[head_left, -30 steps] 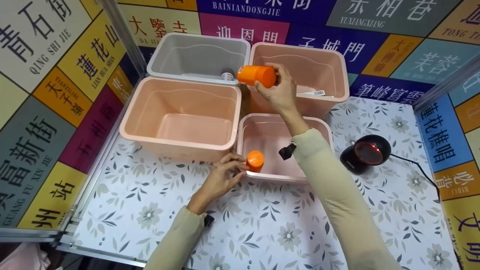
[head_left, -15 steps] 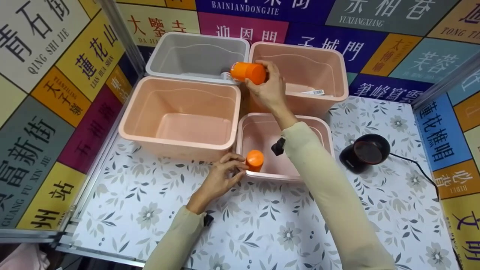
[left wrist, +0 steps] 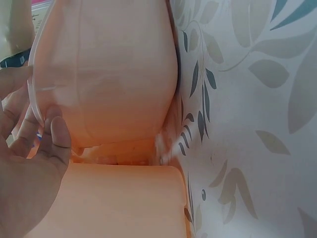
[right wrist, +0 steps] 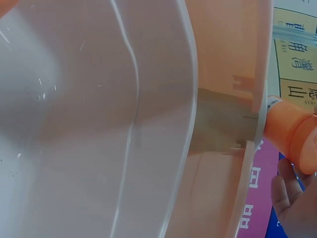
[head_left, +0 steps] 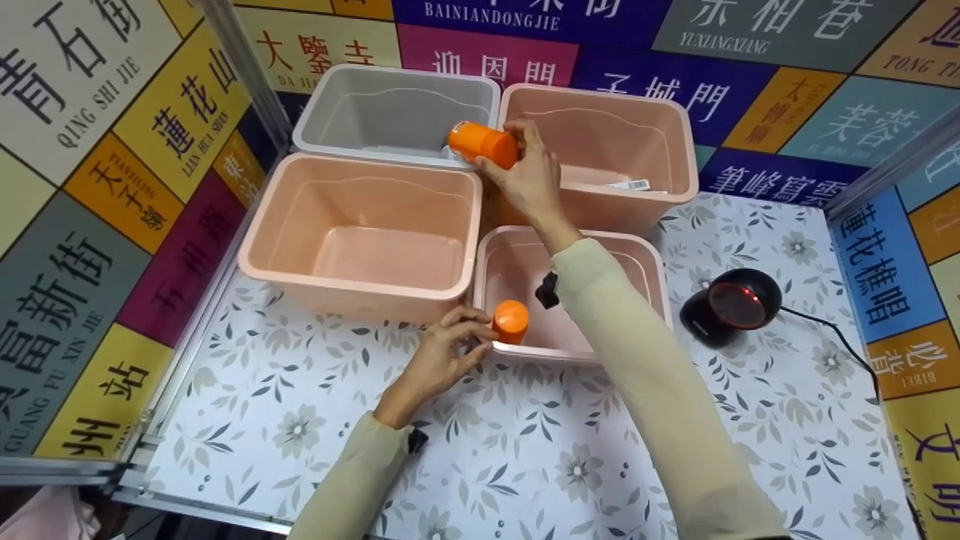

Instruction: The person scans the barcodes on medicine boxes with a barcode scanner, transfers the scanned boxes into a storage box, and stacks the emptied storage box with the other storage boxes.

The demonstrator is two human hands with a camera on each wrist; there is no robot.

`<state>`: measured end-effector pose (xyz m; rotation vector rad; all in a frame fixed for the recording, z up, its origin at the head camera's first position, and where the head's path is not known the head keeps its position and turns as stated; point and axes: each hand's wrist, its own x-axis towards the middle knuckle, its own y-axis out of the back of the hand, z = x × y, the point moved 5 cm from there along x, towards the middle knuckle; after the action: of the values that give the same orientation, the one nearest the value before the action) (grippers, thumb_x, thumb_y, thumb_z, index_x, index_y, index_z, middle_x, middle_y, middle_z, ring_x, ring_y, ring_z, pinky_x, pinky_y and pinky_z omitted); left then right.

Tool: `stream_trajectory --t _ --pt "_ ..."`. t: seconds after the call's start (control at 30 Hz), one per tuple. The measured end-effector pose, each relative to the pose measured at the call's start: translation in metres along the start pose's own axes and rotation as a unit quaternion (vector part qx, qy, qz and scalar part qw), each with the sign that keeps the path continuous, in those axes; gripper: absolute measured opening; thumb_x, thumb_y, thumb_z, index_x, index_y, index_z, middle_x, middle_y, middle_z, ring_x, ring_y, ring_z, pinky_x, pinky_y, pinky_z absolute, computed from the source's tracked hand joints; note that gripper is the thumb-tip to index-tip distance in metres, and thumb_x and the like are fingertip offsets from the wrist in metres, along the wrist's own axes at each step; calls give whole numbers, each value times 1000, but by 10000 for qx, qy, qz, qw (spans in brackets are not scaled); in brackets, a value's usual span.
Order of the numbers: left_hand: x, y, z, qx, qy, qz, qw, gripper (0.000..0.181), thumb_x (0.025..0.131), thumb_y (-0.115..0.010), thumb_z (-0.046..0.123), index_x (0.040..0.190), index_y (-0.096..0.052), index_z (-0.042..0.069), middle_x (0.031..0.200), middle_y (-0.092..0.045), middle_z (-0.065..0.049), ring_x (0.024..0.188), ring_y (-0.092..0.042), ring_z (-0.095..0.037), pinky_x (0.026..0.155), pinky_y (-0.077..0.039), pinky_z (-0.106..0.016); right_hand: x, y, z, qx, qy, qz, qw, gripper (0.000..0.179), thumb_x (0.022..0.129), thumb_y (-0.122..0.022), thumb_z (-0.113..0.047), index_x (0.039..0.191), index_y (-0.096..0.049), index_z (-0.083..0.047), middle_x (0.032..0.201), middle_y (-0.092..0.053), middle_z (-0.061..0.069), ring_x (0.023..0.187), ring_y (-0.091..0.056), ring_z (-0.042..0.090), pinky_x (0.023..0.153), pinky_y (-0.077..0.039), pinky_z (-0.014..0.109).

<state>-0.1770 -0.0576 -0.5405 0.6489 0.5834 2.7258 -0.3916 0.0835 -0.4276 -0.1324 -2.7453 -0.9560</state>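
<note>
My right hand (head_left: 534, 171) grips an orange bottle (head_left: 478, 144) by its lidded end. The bottle lies nearly sideways above the near right corner of the grey bin (head_left: 375, 112), hiding most of a small pale item there. In the right wrist view the same bottle (right wrist: 292, 129) shows past the bin rims. My left hand (head_left: 442, 352) holds the near left rim of the small pink bin (head_left: 525, 259), its fingertips beside a second orange bottle (head_left: 511, 321) inside. In the left wrist view, a digit (left wrist: 60, 133) lies on the outer side of that rim.
A peach bin (head_left: 390, 251) stands left of the small pink one. At the back right, another peach bin (head_left: 615, 142) contains a white item with a barcode (head_left: 630, 185). A black scanner (head_left: 731, 307) with a cable stands on the right of the flowered tabletop (head_left: 577, 435).
My right hand has carried the orange bottle leftward, from beside the back right bin to over the grey bin's corner. The left hand keeps its place. The scanner's red light went off, then on.
</note>
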Motion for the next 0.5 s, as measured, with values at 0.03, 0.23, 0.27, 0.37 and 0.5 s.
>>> stream_trajectory --t 0.03,0.23,0.27,0.37,0.5 --pt "0 0 0 16 6 -9 10000 11 91 -72 13 101 -75 11 120 -64 -6 102 -67 -17 84 -58 -29 0 -1 0 -14 -17 -12 10000 63 79 -82 -46 130 -54 -23 130 -67 -2 117 -63 16 100 -47 28" --pt "0 0 -1 43 9 -4 10000 11 92 -72 15 102 -75 11 120 -64 -5 100 -66 -16 82 -58 -29 1 -8 -1 142 165 -214 9995 60 78 -84 -34 129 -56 -19 125 -64 4 110 -63 18 92 -51 25" --pt "0 0 0 36 -7 6 10000 11 92 -72 15 102 -75 11 120 -64 -5 99 -67 -16 81 -58 -29 1 -9 -1 160 205 -254 9993 60 78 -84 -30 130 -57 -18 124 -62 6 108 -63 18 91 -52 25" --pt "0 0 0 13 -71 34 10000 11 92 -72 15 101 -75 10 120 -64 -5 95 -67 -15 80 -58 -30 2 -11 -3 241 305 -301 9988 57 80 -83 -23 130 -59 -14 122 -61 10 101 -65 19 87 -53 24" --pt "0 0 0 85 -160 34 9998 10 92 -71 13 101 -75 10 119 -64 -5 98 -67 -16 83 -57 -28 2 -12 -5 363 348 -207 9985 49 82 -80 -20 127 -61 -12 120 -64 11 94 -67 18 85 -54 24"
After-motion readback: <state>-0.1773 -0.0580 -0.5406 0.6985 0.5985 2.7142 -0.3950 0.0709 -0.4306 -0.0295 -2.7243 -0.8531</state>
